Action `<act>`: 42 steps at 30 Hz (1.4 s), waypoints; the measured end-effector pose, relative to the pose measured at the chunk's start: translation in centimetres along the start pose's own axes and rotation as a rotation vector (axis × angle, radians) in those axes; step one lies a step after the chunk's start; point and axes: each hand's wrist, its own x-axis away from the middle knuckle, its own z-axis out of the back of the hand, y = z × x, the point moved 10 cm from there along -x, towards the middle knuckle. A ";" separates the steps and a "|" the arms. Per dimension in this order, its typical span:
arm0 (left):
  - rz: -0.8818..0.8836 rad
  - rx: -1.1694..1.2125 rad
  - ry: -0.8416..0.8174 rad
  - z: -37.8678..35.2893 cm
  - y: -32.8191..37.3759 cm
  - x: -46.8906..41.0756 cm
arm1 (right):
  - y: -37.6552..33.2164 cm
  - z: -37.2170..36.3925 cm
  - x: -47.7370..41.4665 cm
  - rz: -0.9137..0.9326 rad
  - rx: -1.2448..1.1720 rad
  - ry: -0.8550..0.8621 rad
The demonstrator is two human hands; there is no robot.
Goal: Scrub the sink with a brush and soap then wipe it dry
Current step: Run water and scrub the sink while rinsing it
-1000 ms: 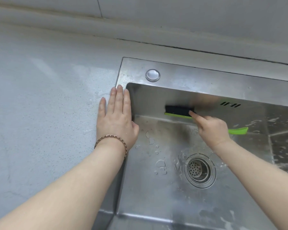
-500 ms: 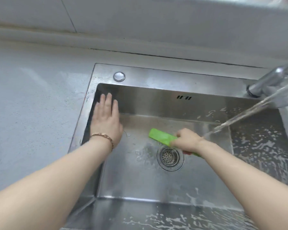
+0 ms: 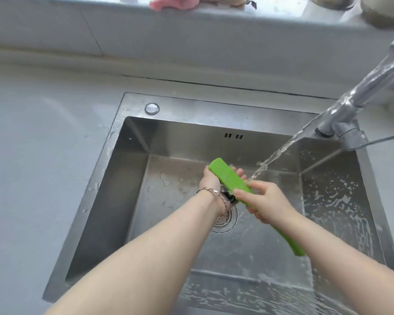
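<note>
A green brush with dark bristles underneath is held over the middle of the steel sink, above the drain. My right hand grips the brush at the middle of its handle, whose tail sticks out toward me on the right. My left hand cups the brush head from below, fingers curled round the bristle side. Water from the tap streams down onto the brush by my right fingers.
Grey countertop lies left of the sink. A window ledge at the back carries a pink cloth and some pots. The sink's right wall and front rim are wet with foam. A round steel cap sits on the sink's back rim.
My left hand left the sink's left wall and now cups the brush head. My right hand lifted the brush off the floor into the running water. The view tilted up.
</note>
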 end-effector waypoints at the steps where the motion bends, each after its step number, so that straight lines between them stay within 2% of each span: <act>1: 0.010 -0.045 0.025 0.5 0.3 -0.2 | -0.2 0.4 -0.5 0.055 0.092 0.029; 5: -0.049 -0.313 0.147 3.6 3.4 -0.7 | -2.3 0.7 -3.2 0.257 0.568 0.139; 7: -0.094 -0.443 0.237 5.7 5.5 -0.9 | -4.9 0.6 -5.6 0.398 0.853 0.263; 10: -0.138 -0.581 0.317 8.1 8.0 -1.5 | -9.7 -1.3 -7.1 0.798 1.070 0.430; 13: -0.165 -0.644 0.340 9.0 9.9 -2.7 | -9.9 -4.7 -9.6 1.007 1.239 0.392; 16: -0.193 -0.683 0.333 9.3 10.9 -3.6 | -8.6 -7.1 -12.8 0.911 1.389 0.312; 19: -0.194 -0.712 0.357 10.2 11.3 -4.6 | -4.6 -8.8 -16.1 0.631 1.470 0.083; 20: -0.183 -0.710 0.367 10.4 11.3 -4.7 | -3.1 -8.6 -16.5 0.500 1.463 0.023; 23: -0.157 -0.699 0.379 10.8 10.5 -4.8 | -0.1 -6.3 -15.8 0.289 1.358 0.061; 26: -0.139 -0.616 0.371 10.9 9.4 -5.1 | 2.0 -4.2 -13.3 0.117 1.038 -0.017; 29: -0.172 -0.533 0.408 10.5 7.9 -4.7 | 3.4 -3.4 -9.0 -0.032 0.612 -0.127; 31: -0.138 -0.451 0.356 9.2 6.0 -4.4 | 3.6 -3.0 -6.0 -0.082 0.380 -0.130; 35: -0.094 -0.147 0.141 4.0 2.7 -3.4 | 3.3 -2.7 -2.0 -0.090 0.208 -0.107; 39: -0.122 -0.207 0.152 2.1 0.4 -2.7 | 3.8 -1.8 -0.4 -0.117 -0.043 -0.019; 42: 0.017 -0.365 0.190 2.5 -1.1 -2.5 | 4.9 -1.1 0.3 -0.165 -0.162 0.018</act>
